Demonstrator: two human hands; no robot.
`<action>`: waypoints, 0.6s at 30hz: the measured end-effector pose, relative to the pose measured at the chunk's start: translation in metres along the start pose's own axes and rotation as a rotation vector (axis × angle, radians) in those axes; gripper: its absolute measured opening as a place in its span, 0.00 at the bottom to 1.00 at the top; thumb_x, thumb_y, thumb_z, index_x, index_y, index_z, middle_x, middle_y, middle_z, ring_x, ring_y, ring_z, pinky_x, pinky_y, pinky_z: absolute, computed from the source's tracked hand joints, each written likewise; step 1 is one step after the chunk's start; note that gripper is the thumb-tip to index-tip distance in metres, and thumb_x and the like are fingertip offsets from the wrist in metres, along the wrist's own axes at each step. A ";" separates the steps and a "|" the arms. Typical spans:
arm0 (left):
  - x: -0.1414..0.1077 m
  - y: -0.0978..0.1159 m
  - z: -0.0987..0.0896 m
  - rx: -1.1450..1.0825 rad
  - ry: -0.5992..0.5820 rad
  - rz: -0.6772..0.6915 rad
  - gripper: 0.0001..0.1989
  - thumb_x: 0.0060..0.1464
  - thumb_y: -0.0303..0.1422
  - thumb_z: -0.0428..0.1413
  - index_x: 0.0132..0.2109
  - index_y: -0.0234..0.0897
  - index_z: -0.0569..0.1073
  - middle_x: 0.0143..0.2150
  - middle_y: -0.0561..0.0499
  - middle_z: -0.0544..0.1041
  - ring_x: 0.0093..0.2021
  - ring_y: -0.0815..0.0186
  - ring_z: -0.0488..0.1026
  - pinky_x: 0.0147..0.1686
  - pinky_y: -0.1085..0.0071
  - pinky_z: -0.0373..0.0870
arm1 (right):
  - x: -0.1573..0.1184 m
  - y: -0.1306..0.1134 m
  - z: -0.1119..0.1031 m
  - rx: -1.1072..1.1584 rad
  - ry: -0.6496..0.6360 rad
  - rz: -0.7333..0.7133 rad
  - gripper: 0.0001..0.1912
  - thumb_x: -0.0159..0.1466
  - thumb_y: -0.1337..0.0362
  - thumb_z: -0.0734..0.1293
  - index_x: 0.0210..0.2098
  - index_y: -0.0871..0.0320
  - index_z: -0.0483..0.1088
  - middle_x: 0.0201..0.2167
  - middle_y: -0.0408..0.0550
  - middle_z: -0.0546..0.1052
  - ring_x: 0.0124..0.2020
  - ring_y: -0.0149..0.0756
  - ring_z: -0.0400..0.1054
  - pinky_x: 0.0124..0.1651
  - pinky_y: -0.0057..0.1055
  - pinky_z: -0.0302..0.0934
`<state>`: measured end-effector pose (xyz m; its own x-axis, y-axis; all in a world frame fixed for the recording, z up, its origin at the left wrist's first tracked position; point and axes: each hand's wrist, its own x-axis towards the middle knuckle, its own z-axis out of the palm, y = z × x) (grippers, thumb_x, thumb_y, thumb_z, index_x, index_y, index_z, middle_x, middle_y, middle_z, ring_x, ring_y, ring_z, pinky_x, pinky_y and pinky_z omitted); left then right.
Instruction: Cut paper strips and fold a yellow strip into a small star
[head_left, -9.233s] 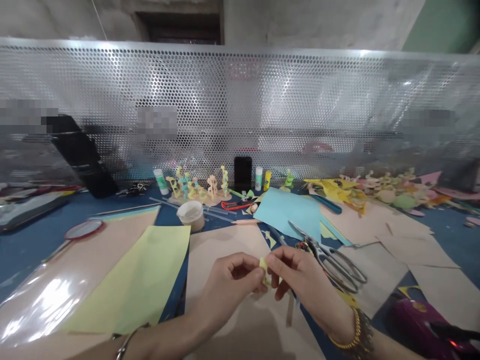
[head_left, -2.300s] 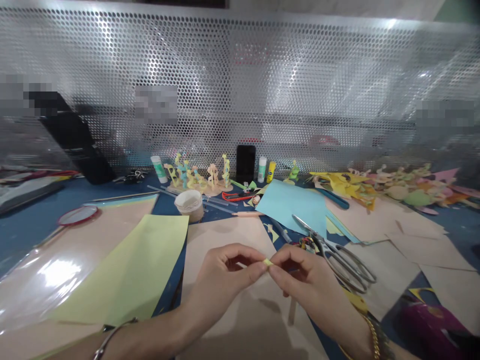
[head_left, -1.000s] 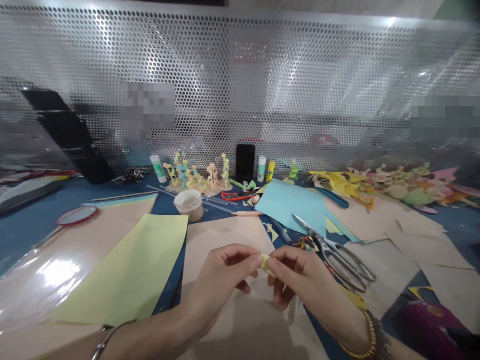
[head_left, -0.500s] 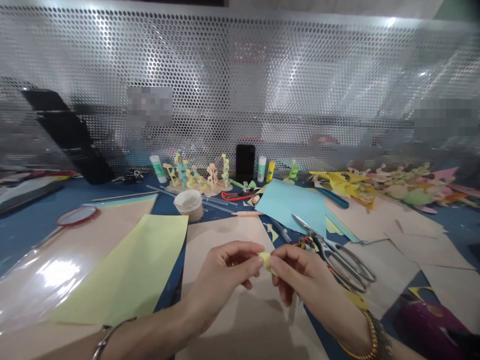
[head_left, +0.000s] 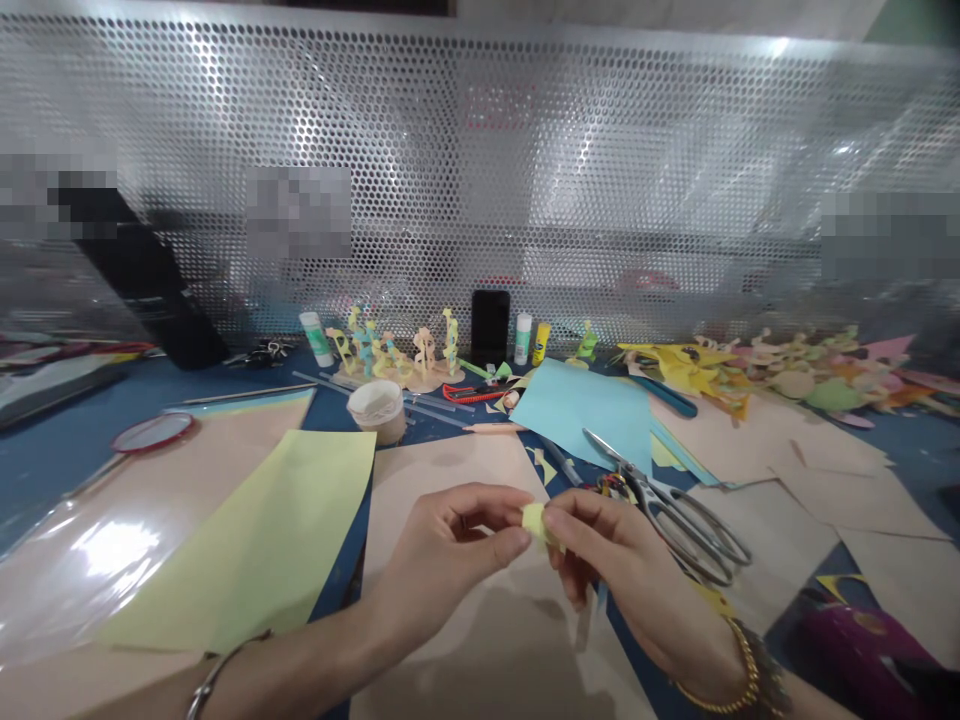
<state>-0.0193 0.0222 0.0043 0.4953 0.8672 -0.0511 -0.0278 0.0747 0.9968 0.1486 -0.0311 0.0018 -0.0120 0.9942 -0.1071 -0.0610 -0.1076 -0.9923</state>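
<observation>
Above a beige sheet of paper point(head_left: 480, 640), a small folded or curled piece of yellow paper point(head_left: 533, 519) is held between my two hands. My right hand point(head_left: 611, 555) pinches its right side between thumb and bent fingers. On the other side, the thumb and index finger of my left hand point(head_left: 446, 545) close around its left edge. A narrow pale strip point(head_left: 585, 622) hangs below my right fingers; what it is attached to cannot be made out. Scissors point(head_left: 675, 515) lie partly open beside my right hand.
Left lie a yellow sheet point(head_left: 262, 540) and a clear sleeve point(head_left: 82, 520). Behind stand a white tub point(head_left: 377, 411), paper figures point(head_left: 397, 350), glue sticks point(head_left: 523, 338) and a phone point(head_left: 490, 322). A blue sheet point(head_left: 585, 405) and paper cut-outs point(head_left: 690, 370) are to the right.
The yellow piece has turned between my fingers and shows a broader face. My left thumb has slid slightly down and right. The table things stay put.
</observation>
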 end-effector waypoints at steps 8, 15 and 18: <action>0.002 -0.001 0.000 -0.105 -0.060 -0.052 0.09 0.45 0.30 0.65 0.37 0.41 0.79 0.27 0.56 0.76 0.27 0.73 0.68 0.28 0.77 0.65 | -0.001 -0.001 0.001 0.057 -0.016 0.016 0.17 0.60 0.52 0.66 0.26 0.60 0.67 0.19 0.39 0.67 0.15 0.21 0.59 0.18 0.20 0.56; 0.003 0.000 -0.001 -0.048 -0.040 -0.037 0.11 0.43 0.30 0.66 0.37 0.41 0.79 0.29 0.54 0.79 0.29 0.70 0.71 0.31 0.75 0.65 | -0.001 -0.001 -0.001 0.003 -0.041 -0.003 0.18 0.61 0.52 0.65 0.26 0.61 0.66 0.17 0.38 0.67 0.14 0.21 0.59 0.19 0.20 0.55; 0.002 0.000 0.000 -0.044 -0.029 -0.022 0.09 0.43 0.31 0.66 0.36 0.40 0.79 0.29 0.54 0.79 0.29 0.70 0.71 0.31 0.75 0.66 | -0.001 -0.002 -0.001 -0.027 -0.040 -0.010 0.19 0.62 0.51 0.64 0.26 0.61 0.66 0.16 0.38 0.66 0.15 0.22 0.59 0.20 0.20 0.54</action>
<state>-0.0186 0.0243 0.0039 0.5213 0.8505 -0.0707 -0.0546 0.1159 0.9918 0.1495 -0.0323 0.0043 -0.0513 0.9942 -0.0950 -0.0342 -0.0968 -0.9947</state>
